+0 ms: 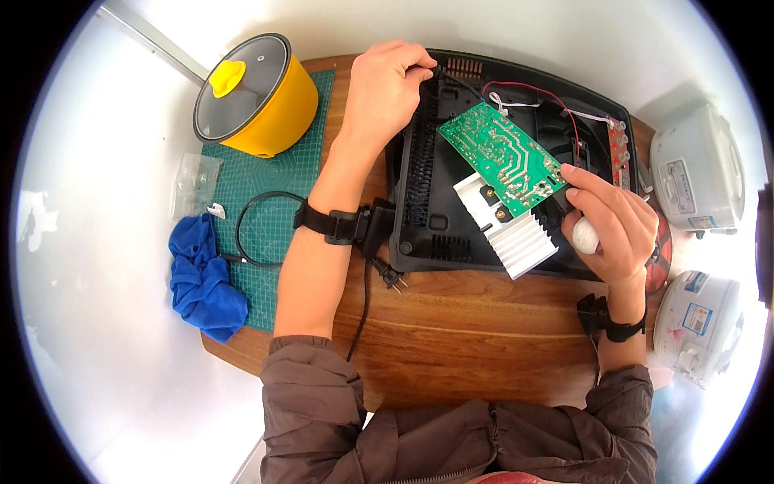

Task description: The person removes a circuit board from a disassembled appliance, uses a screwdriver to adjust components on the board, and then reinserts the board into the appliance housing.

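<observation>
Right grip point(614, 224) holds a rounded white object point(585, 235) beside a green circuit board point(508, 157)

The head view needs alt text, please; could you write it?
A person's right hand holds a green circuit board over a black casing, while the left hand is at the casing's upper left corner. A yellow pot stands on a green mat.

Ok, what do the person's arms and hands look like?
Both hands are ungloved, with brown sleeves gathered near the elbows. A black strap with a black block is worn on each side; a thin cable runs below the right one.
</observation>
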`<action>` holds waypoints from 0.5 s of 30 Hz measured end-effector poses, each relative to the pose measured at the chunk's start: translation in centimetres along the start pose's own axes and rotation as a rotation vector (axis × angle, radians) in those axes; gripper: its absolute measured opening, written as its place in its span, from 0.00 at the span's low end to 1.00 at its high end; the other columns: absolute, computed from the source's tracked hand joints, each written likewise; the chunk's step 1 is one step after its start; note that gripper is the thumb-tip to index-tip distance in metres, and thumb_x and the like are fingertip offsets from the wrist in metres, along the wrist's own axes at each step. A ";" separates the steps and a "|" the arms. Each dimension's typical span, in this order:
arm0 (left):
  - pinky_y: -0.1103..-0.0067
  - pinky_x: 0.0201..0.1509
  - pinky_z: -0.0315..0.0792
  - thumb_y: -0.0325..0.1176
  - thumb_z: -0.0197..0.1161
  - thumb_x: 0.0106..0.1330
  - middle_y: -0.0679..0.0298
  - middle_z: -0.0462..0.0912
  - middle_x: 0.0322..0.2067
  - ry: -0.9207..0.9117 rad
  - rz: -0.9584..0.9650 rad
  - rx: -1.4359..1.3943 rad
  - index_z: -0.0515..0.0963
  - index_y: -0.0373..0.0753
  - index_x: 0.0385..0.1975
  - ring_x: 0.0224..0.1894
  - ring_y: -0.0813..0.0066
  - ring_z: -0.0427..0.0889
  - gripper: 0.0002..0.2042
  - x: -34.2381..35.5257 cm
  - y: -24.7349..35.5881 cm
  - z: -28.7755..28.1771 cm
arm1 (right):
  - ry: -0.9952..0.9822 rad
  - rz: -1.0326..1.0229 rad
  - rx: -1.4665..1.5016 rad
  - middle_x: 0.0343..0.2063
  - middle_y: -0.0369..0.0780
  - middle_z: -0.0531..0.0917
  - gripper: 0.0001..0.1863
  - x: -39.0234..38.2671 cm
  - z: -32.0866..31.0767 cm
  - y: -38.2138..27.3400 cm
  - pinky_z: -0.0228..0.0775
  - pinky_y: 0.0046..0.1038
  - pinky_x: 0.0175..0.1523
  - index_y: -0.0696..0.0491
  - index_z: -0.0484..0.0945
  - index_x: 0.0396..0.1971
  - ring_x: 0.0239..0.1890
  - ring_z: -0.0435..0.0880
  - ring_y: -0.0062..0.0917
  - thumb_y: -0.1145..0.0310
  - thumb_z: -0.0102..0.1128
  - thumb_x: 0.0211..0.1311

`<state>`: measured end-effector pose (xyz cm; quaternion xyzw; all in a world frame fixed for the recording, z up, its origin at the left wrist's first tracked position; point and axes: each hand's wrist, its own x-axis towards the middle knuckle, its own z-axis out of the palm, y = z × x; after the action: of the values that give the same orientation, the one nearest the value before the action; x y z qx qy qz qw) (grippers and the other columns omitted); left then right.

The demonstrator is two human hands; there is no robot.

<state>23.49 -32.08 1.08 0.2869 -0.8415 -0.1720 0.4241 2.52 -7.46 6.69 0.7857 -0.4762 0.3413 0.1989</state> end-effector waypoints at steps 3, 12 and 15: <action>0.74 0.43 0.79 0.22 0.70 0.60 0.58 0.88 0.35 -0.015 0.036 0.037 0.87 0.36 0.36 0.37 0.61 0.87 0.06 0.0 0.1 -0.2 | -0.008 0.005 0.004 0.39 0.44 0.91 0.07 0.0 0.0 0.0 0.76 0.24 0.26 0.58 0.82 0.31 0.23 0.85 0.26 0.73 0.71 0.56; 0.75 0.43 0.80 0.21 0.69 0.61 0.60 0.89 0.35 0.003 0.061 -0.014 0.88 0.36 0.35 0.36 0.63 0.87 0.06 -0.2 0.0 -0.1 | -0.003 0.014 -0.004 0.39 0.43 0.91 0.07 0.0 -0.1 0.0 0.79 0.25 0.28 0.59 0.83 0.32 0.26 0.87 0.28 0.73 0.72 0.55; 0.76 0.43 0.80 0.21 0.69 0.60 0.61 0.89 0.34 0.028 0.068 -0.012 0.88 0.36 0.35 0.36 0.64 0.87 0.06 -0.2 0.0 -0.1 | 0.000 0.019 -0.008 0.39 0.43 0.91 0.08 0.0 -0.2 0.0 0.79 0.25 0.29 0.59 0.83 0.32 0.26 0.87 0.28 0.73 0.72 0.55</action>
<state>23.65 -31.95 0.97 0.2580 -0.8438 -0.1588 0.4430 2.40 -7.30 6.83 0.7802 -0.4851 0.3413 0.1987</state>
